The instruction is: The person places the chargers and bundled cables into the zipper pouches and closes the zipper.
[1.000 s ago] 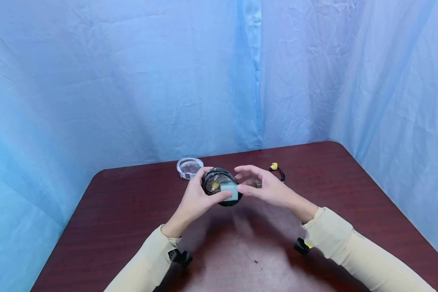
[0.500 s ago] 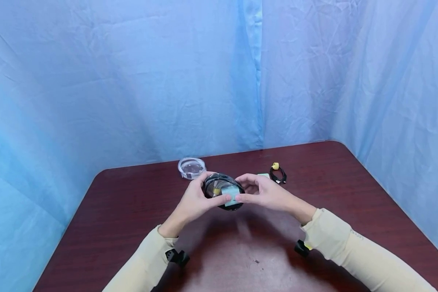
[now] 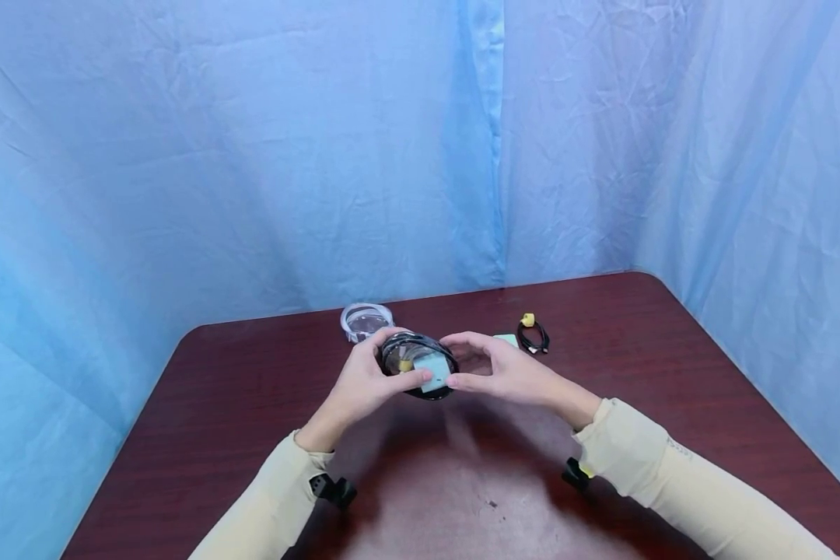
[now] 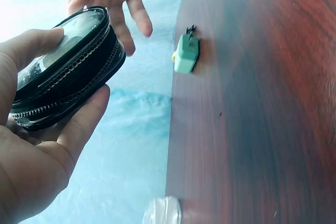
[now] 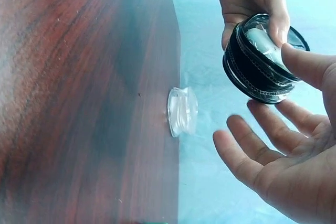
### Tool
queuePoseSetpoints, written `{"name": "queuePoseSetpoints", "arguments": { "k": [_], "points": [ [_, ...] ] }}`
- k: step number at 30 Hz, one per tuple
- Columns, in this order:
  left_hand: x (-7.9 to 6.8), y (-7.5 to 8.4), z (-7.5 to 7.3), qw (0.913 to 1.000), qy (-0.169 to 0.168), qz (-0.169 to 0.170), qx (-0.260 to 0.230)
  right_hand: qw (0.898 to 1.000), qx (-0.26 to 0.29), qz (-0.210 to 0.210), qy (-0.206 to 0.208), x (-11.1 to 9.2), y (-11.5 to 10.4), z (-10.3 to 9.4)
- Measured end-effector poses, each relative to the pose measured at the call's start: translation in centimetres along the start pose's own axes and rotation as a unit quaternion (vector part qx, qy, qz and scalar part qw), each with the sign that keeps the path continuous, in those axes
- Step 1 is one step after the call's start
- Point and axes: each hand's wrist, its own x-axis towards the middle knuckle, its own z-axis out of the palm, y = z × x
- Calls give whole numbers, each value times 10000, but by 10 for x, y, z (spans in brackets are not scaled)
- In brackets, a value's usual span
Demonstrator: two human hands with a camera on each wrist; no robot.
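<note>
My left hand (image 3: 367,381) grips a round clear pouch (image 3: 398,382) with black trim and zipper teeth along its side. Its thumb lies on the clear face and its fingers are underneath. Through the face I see a pale green block (image 3: 431,372) and something yellow. My right hand (image 3: 507,373) is at the pouch's right side, its thumb tip at the rim. In the right wrist view, the right hand's fingers (image 5: 244,142) are spread and loosely bent below the pouch, and whether a fingertip touches it I cannot tell.
At the table's back edge lies another round clear pouch (image 3: 355,313) with whitish trim. A pale green block (image 3: 507,340) and a coiled black cable (image 3: 544,336) with a yellow tie lie behind my right hand. Blue curtains (image 3: 266,155) enclose the dark red table (image 3: 252,420).
The right hand came in to the pouch's rim, thumb on its face, then drew slightly off. The left hand has shifted the pouch a little to the left.
</note>
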Motion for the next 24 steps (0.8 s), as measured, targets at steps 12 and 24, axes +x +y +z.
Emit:
{"name": "queuePoseSetpoints", "arguments": {
  "k": [12,24],
  "points": [
    [2,-20,-55,9922,692,-782,681,9953,-924,37,290,-7,9,-18],
    [-11,-32,-96,9851,901,-1323,627,9768,-2030,175,658,-12,21,-54]
  ]
}}
